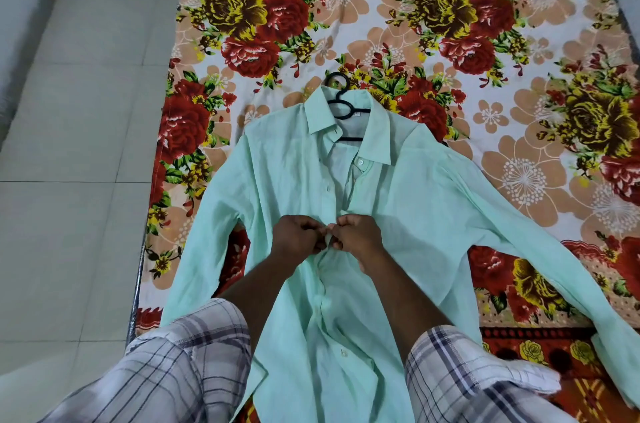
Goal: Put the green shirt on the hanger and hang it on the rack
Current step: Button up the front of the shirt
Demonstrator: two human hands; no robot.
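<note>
Head view showed one mint-green shirt [398,200] lying face up by the near edge of the floral bedsheet [381,17], its two sleeves splayed toward the left and right edges. One black hanger [341,100] sat inside the collar, its hook pointing toward the far edge. The left hand [298,237] and right hand [356,235], fingers curled, both pinched the shirt's button placket at mid-chest.

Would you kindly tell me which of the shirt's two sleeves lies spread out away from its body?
The sleeve on the person's right, stretched across the floral sheet; the other sleeve lies close against the shirt.
</note>
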